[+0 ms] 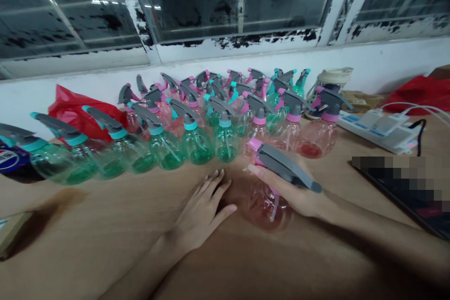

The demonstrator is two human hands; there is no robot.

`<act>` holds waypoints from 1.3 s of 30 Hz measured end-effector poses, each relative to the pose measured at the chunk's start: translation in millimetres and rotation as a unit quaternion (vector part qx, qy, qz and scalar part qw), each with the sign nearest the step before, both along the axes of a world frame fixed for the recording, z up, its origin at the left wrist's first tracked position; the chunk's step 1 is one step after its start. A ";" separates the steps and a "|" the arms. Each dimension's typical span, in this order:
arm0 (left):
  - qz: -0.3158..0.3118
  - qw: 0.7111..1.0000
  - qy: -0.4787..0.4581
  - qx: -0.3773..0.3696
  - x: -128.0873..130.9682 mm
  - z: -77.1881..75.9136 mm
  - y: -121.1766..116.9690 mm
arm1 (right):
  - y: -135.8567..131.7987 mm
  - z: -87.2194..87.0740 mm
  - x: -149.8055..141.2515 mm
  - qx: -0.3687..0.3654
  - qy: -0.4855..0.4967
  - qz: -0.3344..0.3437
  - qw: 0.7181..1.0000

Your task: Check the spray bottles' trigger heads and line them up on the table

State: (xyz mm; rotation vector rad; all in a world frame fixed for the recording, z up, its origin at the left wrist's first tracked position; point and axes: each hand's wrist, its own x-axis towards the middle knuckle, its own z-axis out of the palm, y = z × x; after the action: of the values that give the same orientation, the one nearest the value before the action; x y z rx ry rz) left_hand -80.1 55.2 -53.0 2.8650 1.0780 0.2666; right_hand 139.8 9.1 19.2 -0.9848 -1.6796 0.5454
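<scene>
Gripping spray bottle (267,205): right hand (297,200) | palm-down on table (105,225): left hand (202,211)

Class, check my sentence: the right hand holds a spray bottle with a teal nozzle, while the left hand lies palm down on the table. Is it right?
Not quite: the spray bottle in the right hand has a pink nozzle, as the head view shows. The left hand does lie palm down on the table.

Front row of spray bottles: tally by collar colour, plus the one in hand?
Teal-collared bottles, front row: 6
Pink-collared bottles, front row: 3
Held pink-collared bottle, in the right hand: 1
Total: 10
</scene>
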 end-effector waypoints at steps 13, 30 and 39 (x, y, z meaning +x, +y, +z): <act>-0.002 1.000 -0.019 0.002 -1.7 -4.2 1.3 | 1.2 -4.6 1.2 -0.012 0.015 -0.014 1.000; -0.005 1.000 -0.001 0.021 -0.6 -2.2 1.7 | 1.3 -7.9 1.8 -0.013 0.013 -0.013 1.000; -0.006 1.000 0.003 0.018 0.0 -2.5 1.5 | 1.0 -8.2 3.4 -0.048 0.048 0.037 0.997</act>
State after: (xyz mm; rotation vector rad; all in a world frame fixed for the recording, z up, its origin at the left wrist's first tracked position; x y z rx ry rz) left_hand -80.2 56.7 -55.5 2.9052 1.0690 0.2799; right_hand 143.2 10.1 11.0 -0.9524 -1.6214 0.7164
